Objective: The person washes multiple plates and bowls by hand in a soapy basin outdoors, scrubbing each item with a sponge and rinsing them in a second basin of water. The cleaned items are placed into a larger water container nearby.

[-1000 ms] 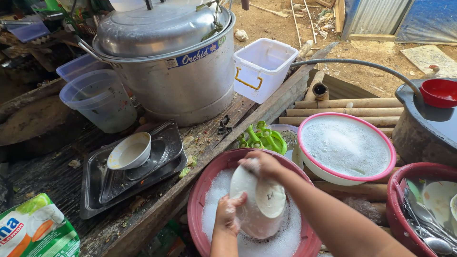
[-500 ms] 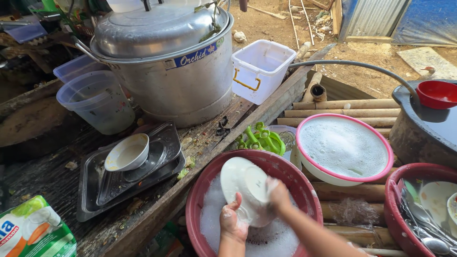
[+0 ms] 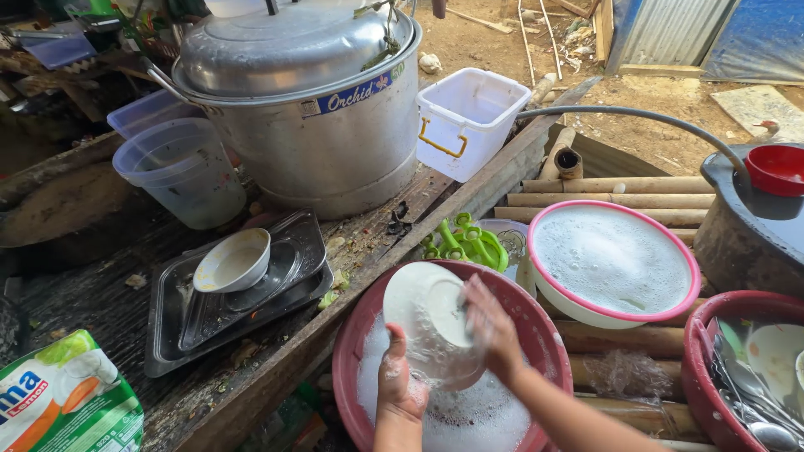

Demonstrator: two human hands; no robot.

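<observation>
Two bare hands work over a round dark-red plastic basin of soapy water at the near middle of the scene. The left hand cups the lower near edge of a white round ceramic bowl, thumb raised against its side and fingers curled under it, so the bowl stands tilted with its underside turned up and to the left. The right hand lies flat and spread against the bowl's right side, palm pressed on it; motion blur hides whether it holds a sponge.

Just right of the basin sits a pink-rimmed white basin full of foam, and at the far right edge a second red basin holds spoons and dishes. To the left, a grey metal tray on the rough wooden bench carries a small white bowl lying on its side. Farther off stand a large lidded aluminium pot, a clear plastic tub and a white plastic box with yellow handles.

Soap makes both hands and the glaze slick, and the bowl rests mostly on the left hand's fingers; a firm rub from the right could probably twist it loose, dropping it against the basin rim or splashing suds onto the bench.
</observation>
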